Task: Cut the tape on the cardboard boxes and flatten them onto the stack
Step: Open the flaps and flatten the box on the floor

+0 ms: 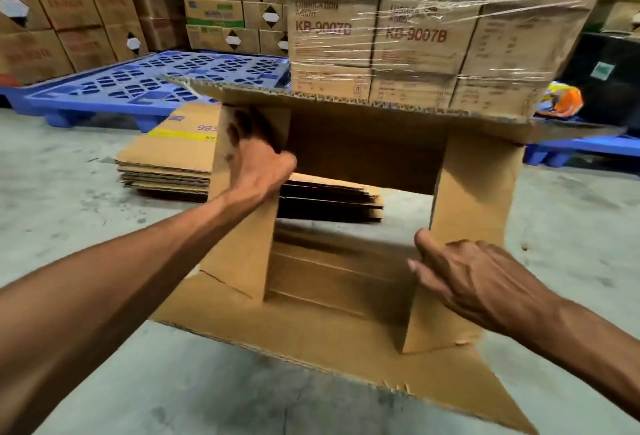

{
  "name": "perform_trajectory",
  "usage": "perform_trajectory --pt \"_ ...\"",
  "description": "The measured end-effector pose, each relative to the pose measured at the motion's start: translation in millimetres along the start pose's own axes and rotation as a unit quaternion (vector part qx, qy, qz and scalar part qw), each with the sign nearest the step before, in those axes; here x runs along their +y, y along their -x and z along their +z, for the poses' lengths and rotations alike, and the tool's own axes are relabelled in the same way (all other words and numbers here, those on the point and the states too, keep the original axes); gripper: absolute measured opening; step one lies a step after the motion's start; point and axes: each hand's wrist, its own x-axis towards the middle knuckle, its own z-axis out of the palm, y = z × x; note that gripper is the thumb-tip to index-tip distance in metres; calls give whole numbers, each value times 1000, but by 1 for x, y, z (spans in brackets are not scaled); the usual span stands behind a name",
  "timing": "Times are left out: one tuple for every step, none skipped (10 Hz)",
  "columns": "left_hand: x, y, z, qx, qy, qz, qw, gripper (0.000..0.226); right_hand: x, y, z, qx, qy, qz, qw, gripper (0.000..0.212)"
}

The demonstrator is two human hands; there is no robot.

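Observation:
An opened brown cardboard box (478, 199) is held in front of me, both ends open so I see through it to the floor. Its flaps spread out above and below. My left hand (258, 161) grips the left side panel near its top edge, fingers curled behind the card. My right hand (460, 275) lies with fingers spread against the inner edge of the right side panel, low down. Beyond the box, a stack of flattened boxes (166, 164) rests on the concrete floor. No cutting tool shows in either hand.
A blue plastic pallet (104, 88) lies behind the stack. A shrink-wrapped load of boxes marked KB-9007B (415, 33) stands behind the held box on another blue pallet (581, 149). Walls of stacked cartons (55, 19) fill the back left. An orange object (568, 100) lies at right.

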Motion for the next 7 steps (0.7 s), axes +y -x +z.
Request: perform_trajectory --pt "-3 0 -23 51 44 27 997 30 1 5 -26 43 51 48 997 32" --pt "-13 7 -42 71 74 39 994 24 0 13 -30 71 49 121 989 44" --pt "-17 12 -53 63 97 -14 993 22 10 15 -27 60 -60 175 981 82" --pt "-33 6 -72 78 178 -84 977 22 10 17 -23 91 -97 140 981 117" --pt "-68 -6 -88 134 332 -171 918 25 8 32 -4 47 -117 109 986 125" --pt "-97 -3 -96 192 405 -248 859 18 6 46 21 -15 -137 56 989 129" --pt "-124 17 -105 229 437 -304 815 20 -3 53 35 -60 -111 -13 992 119"
